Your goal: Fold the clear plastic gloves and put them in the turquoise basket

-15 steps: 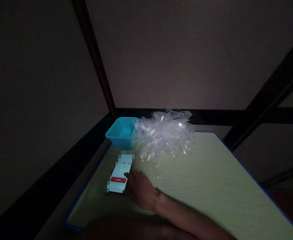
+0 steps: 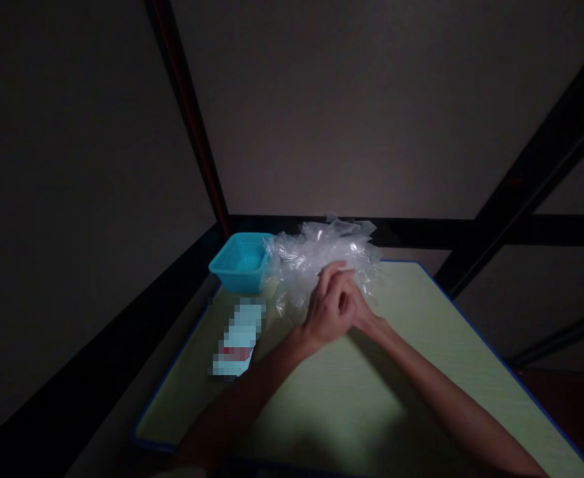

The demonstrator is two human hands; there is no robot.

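Crumpled clear plastic bags [image 2: 316,244] lie heaped beside a blue rectangular plastic basin [image 2: 236,283], handling seemingly not begun, while left hand [image 2: 329,315] and right hand [image 2: 362,311] clasp each other, apparently empty.

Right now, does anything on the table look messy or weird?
The clear plastic looks messy: a crumpled, spiky heap just beside the blue basin. The phone looks blocky and blurred in the picture. I see nothing spilled.
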